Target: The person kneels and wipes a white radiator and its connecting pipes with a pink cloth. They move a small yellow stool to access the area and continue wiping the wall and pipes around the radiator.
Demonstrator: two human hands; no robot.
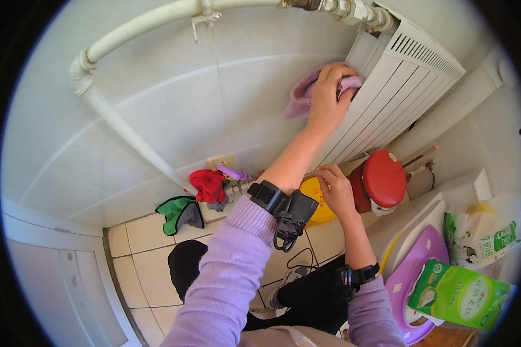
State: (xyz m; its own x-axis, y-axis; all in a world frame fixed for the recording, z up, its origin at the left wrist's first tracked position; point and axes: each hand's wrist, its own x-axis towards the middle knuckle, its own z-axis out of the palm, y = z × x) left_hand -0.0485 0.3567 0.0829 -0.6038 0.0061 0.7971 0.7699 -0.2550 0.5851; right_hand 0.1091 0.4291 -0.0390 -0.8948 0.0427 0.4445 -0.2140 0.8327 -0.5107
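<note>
My left hand (329,97) grips a pink-purple cloth (302,97) and presses it against the tiled wall beside the left edge of a white slatted radiator (399,82). Part of the cloth is bunched between thumb and fingers, and the rest spreads over the tile. Lower down, my right hand (337,191) is near the radiator's bottom end, its fingers loosely bent and holding nothing that I can see. Whether its fingertips touch the radiator cannot be told. Below that hand stands a round yellow lid or container (317,199), partly covered by my left wrist strap.
A white pipe (121,130) bends along the wall. Red cloth (207,184) and green-grey cloth (180,214) hang low near a wall socket (223,161). A red lidded bin (384,180) stands right of my hand. Beside the toilet tank (456,191) are a purple plastic item (421,260) and a green tissue pack (460,295).
</note>
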